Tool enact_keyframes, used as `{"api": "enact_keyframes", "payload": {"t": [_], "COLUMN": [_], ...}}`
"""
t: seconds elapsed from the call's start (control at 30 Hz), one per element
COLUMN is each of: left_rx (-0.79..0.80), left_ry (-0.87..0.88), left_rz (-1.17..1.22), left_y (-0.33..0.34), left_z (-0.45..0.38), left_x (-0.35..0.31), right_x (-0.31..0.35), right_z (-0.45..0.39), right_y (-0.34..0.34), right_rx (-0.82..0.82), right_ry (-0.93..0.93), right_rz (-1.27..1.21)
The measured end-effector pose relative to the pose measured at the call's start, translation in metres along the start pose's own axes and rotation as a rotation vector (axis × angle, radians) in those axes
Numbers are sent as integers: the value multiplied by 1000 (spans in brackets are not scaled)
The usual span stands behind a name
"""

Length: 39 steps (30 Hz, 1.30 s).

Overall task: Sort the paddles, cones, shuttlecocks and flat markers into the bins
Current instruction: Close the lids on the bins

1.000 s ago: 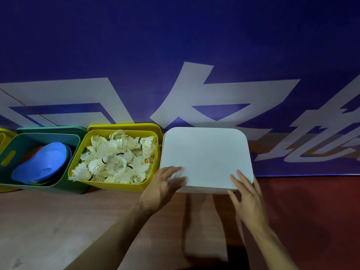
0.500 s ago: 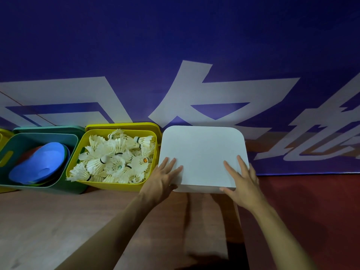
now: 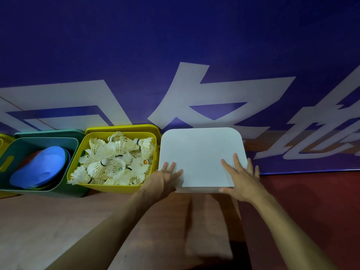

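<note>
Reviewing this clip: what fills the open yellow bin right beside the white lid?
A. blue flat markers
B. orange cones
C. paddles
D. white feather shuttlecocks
D: the yellow bin, just left of the white lid that both hands rest on, is heaped with white feather shuttlecocks; the blue flat markers lie in the green bin further left.

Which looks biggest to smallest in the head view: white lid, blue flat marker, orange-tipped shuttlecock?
1. white lid, with the left hand and right hand resting on it.
2. blue flat marker, in the green bin.
3. orange-tipped shuttlecock, far smaller, in the yellow bin.
</note>
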State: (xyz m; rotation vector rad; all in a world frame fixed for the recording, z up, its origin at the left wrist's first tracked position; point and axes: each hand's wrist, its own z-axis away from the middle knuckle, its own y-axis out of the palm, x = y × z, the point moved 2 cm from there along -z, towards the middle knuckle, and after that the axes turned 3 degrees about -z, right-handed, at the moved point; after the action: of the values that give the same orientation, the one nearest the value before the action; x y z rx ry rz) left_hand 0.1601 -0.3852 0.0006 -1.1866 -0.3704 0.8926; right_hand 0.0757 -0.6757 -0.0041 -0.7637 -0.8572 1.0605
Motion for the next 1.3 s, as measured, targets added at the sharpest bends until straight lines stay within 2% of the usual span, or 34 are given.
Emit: {"api": "enact_keyframes", "payload": {"t": [0.1, 0.2, 0.33, 0.5, 0.63, 0.8, 0.9, 1.1, 1.3], "left_rx": [-34, -119, -41, 122, 130, 238, 196, 104, 115], "left_ry": [-15, -69, -191, -234, -224, -197, -158, -200, -206], "left_rz": [-62, 8, -60, -85, -206, -242, -327, -315, -173], "left_y": [-25, -47, -54, -37, -44, -50, -55, -35, -38], "left_z": [-10, -30, -66, -91, -99, -103, -101, -102, -98], "left_x": [1, 6, 13, 26, 23, -2, -5, 1, 11], "right_x": [3, 8, 19, 20, 26, 36, 39, 44, 50], "right_z": [-8, -28, -61, -87, -93, -91, -97, -100, -93], "right_y": [-19, -35, -46, -34, -42, -40, -39, -36, -44], "right_rx": [25, -51, -174, 44, 105, 207, 216, 234, 217], "right_ry": [1, 3, -55, -4, 18, 8, 14, 43, 40], "right_rz": [-16, -21, 23, 62, 24, 50, 76, 120, 120]}}
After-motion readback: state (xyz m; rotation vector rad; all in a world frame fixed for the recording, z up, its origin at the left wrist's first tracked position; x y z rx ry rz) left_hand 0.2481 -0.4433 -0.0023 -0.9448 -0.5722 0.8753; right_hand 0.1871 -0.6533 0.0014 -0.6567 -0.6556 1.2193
